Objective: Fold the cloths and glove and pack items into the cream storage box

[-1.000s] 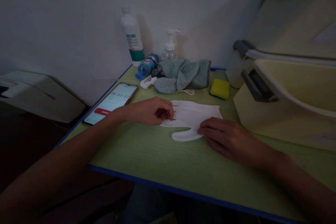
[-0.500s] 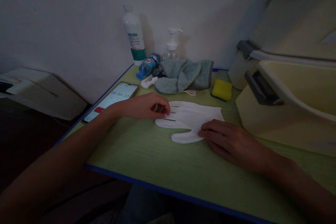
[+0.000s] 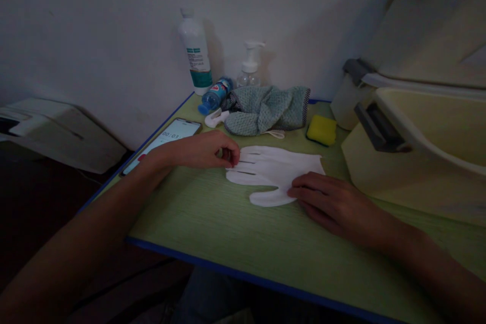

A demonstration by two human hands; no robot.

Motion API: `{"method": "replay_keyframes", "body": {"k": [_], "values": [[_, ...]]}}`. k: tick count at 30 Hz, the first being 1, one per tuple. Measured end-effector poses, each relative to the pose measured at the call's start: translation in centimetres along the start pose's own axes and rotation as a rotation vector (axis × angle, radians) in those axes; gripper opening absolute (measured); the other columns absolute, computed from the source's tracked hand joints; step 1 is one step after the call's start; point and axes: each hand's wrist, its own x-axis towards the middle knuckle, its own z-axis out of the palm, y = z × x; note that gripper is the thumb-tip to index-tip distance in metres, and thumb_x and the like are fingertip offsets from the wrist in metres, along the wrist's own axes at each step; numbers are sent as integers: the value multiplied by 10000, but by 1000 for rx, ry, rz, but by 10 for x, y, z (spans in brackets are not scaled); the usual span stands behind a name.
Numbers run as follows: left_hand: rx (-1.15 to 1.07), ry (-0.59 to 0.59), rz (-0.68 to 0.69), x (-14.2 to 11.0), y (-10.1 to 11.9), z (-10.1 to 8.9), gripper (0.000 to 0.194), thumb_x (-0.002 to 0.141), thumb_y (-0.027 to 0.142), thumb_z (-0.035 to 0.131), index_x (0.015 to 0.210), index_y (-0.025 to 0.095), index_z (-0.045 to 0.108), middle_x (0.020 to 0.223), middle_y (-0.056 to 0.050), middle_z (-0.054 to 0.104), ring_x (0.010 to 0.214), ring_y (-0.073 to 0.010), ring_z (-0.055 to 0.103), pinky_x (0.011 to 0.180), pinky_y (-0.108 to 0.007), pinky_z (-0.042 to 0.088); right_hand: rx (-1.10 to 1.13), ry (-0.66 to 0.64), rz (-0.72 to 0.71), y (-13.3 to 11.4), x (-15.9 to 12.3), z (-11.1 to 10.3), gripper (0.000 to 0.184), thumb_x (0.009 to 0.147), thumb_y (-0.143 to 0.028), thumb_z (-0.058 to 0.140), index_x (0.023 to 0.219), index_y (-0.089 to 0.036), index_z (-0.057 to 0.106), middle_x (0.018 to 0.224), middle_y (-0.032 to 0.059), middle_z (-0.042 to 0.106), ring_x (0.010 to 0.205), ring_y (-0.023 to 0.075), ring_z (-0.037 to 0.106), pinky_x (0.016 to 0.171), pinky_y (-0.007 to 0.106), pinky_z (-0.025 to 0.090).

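A white glove [image 3: 271, 164] lies flat on the green table, its fingers pointing left and its thumb toward the near edge. My left hand [image 3: 207, 149] is at the tips of the glove's fingers, with thumb and index finger pinched on one of them. From the right, my right hand [image 3: 330, 202] rests its fingertips on the glove near the thumb's base and the lower edge of the cuff. Those fingers lie side by side, slightly bent, covering that part of the cloth. Behind my left wrist is a phone [image 3: 176, 131] showing a timer, partly hidden by the forearm.
At the back stand a white bottle [image 3: 196, 55] and a pump bottle [image 3: 249, 63]. A small blue bottle [image 3: 215, 95] lies beside a grey-green cloth [image 3: 266, 109]. A yellow sponge [image 3: 322, 130] sits right of it. A cream bin [image 3: 410, 172] with a dark handle borders the right.
My left hand has shifted slightly left along the glove's fingers to their tips, covering more of the phone's screen. The right hand stays in place on the glove.
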Motion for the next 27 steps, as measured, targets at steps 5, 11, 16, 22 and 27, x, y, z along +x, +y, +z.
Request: {"method": "replay_keyframes", "body": {"k": [5, 11, 16, 22, 27], "values": [[-27, -1, 79, 0, -1, 1, 106, 785, 170, 569, 747, 120, 654, 692, 4, 598, 568, -60, 490, 551, -161, 369, 9, 23, -15, 1, -1, 1, 267, 899, -133, 387, 932, -130, 652, 918, 105, 657, 807, 176, 623, 733, 312, 535], [-53, -72, 155, 3, -9, 4, 87, 745, 212, 649, 729, 127, 653, 759, -8, 573, 651, -78, 521, 598, -161, 398, 1, 27, -25, 2, -2, 2, 263, 897, -134, 391, 932, -126, 652, 915, 108, 654, 807, 187, 625, 729, 322, 536], [-9, -68, 96, 3, -6, 5, 124, 770, 246, 624, 739, 128, 647, 767, -6, 557, 640, -78, 507, 585, -168, 386, -1, 18, -19, 2, -3, 2, 264, 901, -142, 389, 938, -129, 651, 923, 107, 656, 811, 197, 626, 726, 334, 537], [127, -35, 81, 0, 5, 10, 149, 701, 255, 678, 758, 128, 623, 814, -9, 557, 730, -110, 515, 675, -204, 395, 14, 6, -8, 1, -2, 1, 282, 912, -152, 377, 921, -129, 658, 916, 106, 657, 799, 194, 628, 718, 332, 537], [105, 17, 49, 1, 12, 14, 49, 681, 136, 616, 703, 133, 573, 683, 29, 525, 626, -87, 482, 600, -196, 362, -4, 10, -4, 1, -1, 1, 288, 913, -150, 375, 926, -128, 662, 932, 114, 660, 828, 195, 633, 741, 334, 536]]}}
